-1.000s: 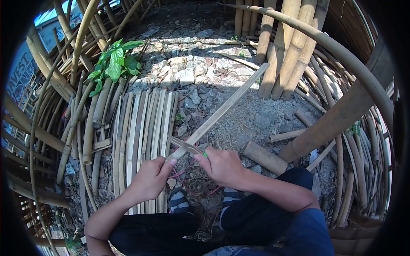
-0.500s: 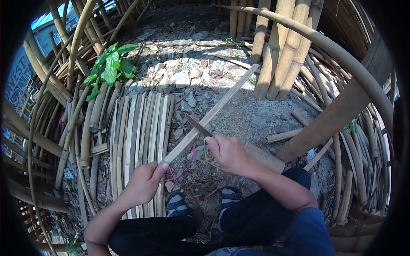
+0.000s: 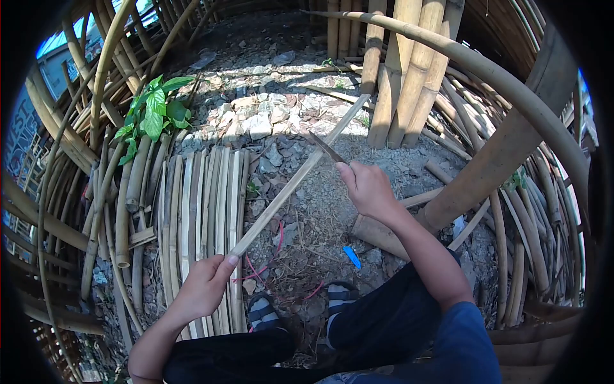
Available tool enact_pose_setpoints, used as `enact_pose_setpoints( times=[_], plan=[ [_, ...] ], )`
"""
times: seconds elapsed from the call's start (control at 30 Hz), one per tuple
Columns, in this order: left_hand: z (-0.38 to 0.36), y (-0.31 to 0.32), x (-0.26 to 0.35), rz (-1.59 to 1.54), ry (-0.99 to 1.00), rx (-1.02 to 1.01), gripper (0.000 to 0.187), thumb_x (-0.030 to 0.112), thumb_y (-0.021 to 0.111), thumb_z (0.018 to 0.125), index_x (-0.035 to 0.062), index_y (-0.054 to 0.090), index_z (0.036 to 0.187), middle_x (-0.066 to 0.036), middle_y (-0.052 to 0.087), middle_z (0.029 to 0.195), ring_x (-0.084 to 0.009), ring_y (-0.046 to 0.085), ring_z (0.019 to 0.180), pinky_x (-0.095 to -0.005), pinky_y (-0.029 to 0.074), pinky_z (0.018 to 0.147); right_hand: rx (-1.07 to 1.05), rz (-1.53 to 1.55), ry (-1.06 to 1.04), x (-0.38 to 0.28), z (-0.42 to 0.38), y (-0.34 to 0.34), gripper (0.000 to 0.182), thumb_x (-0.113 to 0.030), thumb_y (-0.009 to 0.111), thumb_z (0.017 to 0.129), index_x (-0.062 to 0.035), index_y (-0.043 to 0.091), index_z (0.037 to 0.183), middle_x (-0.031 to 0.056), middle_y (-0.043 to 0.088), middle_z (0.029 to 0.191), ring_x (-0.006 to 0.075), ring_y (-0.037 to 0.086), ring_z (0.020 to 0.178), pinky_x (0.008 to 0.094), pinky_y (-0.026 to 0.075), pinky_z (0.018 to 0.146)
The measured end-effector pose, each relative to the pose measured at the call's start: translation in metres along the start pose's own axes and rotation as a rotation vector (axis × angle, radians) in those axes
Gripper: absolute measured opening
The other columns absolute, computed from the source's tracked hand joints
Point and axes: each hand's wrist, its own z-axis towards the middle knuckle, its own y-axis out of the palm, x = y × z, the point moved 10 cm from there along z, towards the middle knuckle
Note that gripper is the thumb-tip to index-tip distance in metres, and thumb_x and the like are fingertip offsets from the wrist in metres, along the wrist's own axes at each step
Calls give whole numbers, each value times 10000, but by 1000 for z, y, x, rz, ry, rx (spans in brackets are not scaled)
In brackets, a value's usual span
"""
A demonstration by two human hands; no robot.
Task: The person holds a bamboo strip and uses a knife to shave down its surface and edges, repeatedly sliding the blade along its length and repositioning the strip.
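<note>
Centre frame: bamboo strip (image 3: 294,182) runs diagonally from lower left to upper centre. Left hand (image 3: 203,286) is clenched around its near end; right hand (image 3: 369,187) grips a knife (image 3: 325,147), blade against the far part. Shaving stroke looks near its end; next likely calls for resetting the blade nearer.

Left hand (image 3: 203,286) grips the near end of a long bamboo strip (image 3: 295,178), angled up and away over gravel ground (image 3: 332,211). Right hand (image 3: 366,187) holds a knife (image 3: 325,147), blade against the strip's far portion. Split bamboo slats (image 3: 204,205) lie alongside, left.
</note>
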Motion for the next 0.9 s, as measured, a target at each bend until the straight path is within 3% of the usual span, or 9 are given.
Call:
enact_pose_setpoints(
  times=[0.13, 0.23, 0.3, 0.4, 0.53, 0.6, 0.7, 0.77, 0.9],
  plan=[
    [1, 6, -1, -57, -12, -39, 557, 417, 468, 1062, -58, 589, 798, -79, 462, 566, -151, 444, 565, -372, 418, 559, -49, 89, 38, -29, -24, 5, 525, -425, 465, 1035, 8, 603, 773, 252, 623, 651, 467, 644, 655, 555, 501, 618],
    [-2, 8, 0, -66, -20, -60, 543, 405, 466, 1067, -41, 577, 777, -43, 448, 573, -125, 425, 574, -353, 407, 547, -175, 103, -104, -56, -40, 20, 482, -357, 471, 1045, 23, 581, 770, 263, 578, 634, 476, 609, 663, 534, 458, 614],
    [-5, 5, 1, -62, 0, -47, 532, 390, 469, 1068, -40, 572, 772, -35, 451, 575, -116, 422, 575, -344, 401, 543, -124, 125, -10, -32, -22, 6, 541, -422, 454, 1040, 24, 607, 775, 267, 627, 680, 483, 645, 723, 559, 499, 689],
    [-10, 5, 0, -78, -13, -56, 523, 376, 470, 1070, -37, 564, 763, -25, 453, 577, -106, 420, 573, -334, 394, 536, 5, 35, 175, 42, 15, -22, 585, -457, 419, 1045, 14, 619, 761, 269, 624, 691, 487, 643, 743, 554, 488, 694],
    [-5, 10, -6, -130, -31, -86, 516, 372, 462, 1074, -23, 558, 754, -3, 455, 581, -95, 405, 567, -323, 379, 525, 39, 62, 150, 34, 7, -25, 587, -464, 411, 1046, 10, 625, 774, 273, 625, 695, 489, 643, 751, 555, 487, 692],
    [-5, 12, -8, -142, -54, -108, 513, 371, 460, 1075, -18, 557, 754, 4, 453, 582, -93, 398, 564, -320, 373, 522, -128, 70, 30, -2, -11, -6, 594, -467, 410, 1046, 24, 629, 791, 269, 631, 692, 481, 646, 750, 551, 488, 690],
    [-8, 14, -8, -167, -85, -130, 505, 367, 455, 1077, -10, 551, 755, 17, 447, 582, -88, 384, 557, -313, 360, 517, -152, -20, -33, -6, -15, -4, 592, -462, 416, 1045, 34, 633, 805, 263, 639, 700, 475, 645, 735, 551, 490, 691],
    [-10, 17, -13, -174, -91, -143, 501, 363, 452, 1079, -7, 547, 755, 23, 444, 582, -85, 377, 554, -310, 354, 515, 29, 90, 113, 49, 13, -32, 560, -407, 434, 1050, 60, 596, 786, 283, 580, 696, 486, 592, 712, 521, 448, 665],
    [-7, 19, -13, -182, -92, -148, 487, 355, 445, 1083, 10, 533, 751, 34, 433, 581, -74, 370, 541, -294, 341, 507, -5, -23, 192, 88, 35, -44, 591, -462, 415, 1043, 33, 649, 820, 282, 635, 712, 483, 645, 742, 556, 501, 719]
  ],
)
